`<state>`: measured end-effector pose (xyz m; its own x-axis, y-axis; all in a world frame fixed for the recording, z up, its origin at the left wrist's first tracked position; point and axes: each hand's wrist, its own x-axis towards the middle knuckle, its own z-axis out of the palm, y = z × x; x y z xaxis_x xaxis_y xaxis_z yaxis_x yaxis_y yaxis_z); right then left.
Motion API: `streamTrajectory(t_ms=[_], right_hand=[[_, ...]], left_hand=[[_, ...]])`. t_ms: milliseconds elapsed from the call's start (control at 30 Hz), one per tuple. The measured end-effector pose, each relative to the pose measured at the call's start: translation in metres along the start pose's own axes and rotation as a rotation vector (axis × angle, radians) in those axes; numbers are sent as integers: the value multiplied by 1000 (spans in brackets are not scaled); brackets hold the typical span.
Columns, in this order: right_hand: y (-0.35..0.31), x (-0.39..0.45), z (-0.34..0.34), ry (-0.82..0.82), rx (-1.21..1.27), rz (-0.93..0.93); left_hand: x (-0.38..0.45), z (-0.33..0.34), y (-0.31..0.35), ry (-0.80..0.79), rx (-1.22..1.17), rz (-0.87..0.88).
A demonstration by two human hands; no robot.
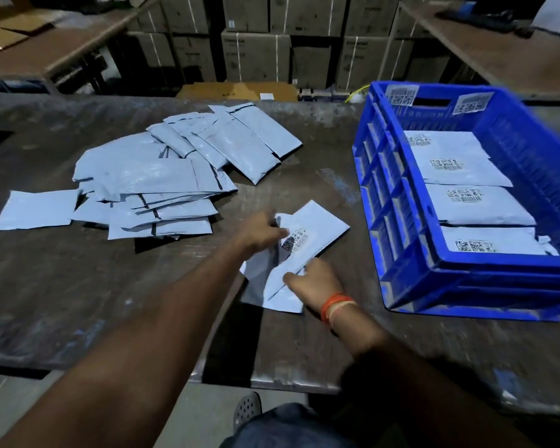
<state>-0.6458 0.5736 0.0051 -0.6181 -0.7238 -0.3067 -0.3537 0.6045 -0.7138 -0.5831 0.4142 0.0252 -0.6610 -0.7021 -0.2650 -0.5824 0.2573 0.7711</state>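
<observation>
I have both hands on one grey poly mailer that lies on the table, just to the left of the blue crate and close to its near corner. My left hand has its fingers curled round the mailer's end farthest from the crate, right beside the printed barcode label. My right hand, the one with the orange wristband, sits on the near end with the thumb laid on top. Its fingers are hidden, so I cannot tell whether it pinches or only presses. A second, flatter grey bag lies partly under the mailer.

I judge this mailer light and soft: thin slick plastic that creases and sags, with something slim inside. It should slide easily and could slip from a loose pinch, but I see nothing fragile about it. I would take it by the two short ends, thumb above and fingers below, keeping off the label so that it stays readable face up like the labelled mailers inside the crate. The heap of unlabelled mailers lies well to the crate's left.
</observation>
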Motion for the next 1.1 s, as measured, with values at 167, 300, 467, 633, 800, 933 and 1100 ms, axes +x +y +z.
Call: streamTrajectory(t_ms=[167,300,467,633,800,933,1100], right_hand=[[-22,-18,27,-296,148,-120],[-5,-4,18,-40,119,-105],[15,19,-3,260,114,-35],[26,34,-10,306,-171,-19],[27,45,-7,175,-132,-176],[29,53,-6,169,-116,-227],[24,52,1,234,-493,-479]], left_hand=[[13,-11,5,-176,88,62],[10,-15,-26,56,521,90],[-13,2,-55,222,627,56],[-42,4,-71,281,618,112],[-66,1,-87,339,552,94],[-70,0,-98,295,514,148],[-70,5,-86,489,612,114]])
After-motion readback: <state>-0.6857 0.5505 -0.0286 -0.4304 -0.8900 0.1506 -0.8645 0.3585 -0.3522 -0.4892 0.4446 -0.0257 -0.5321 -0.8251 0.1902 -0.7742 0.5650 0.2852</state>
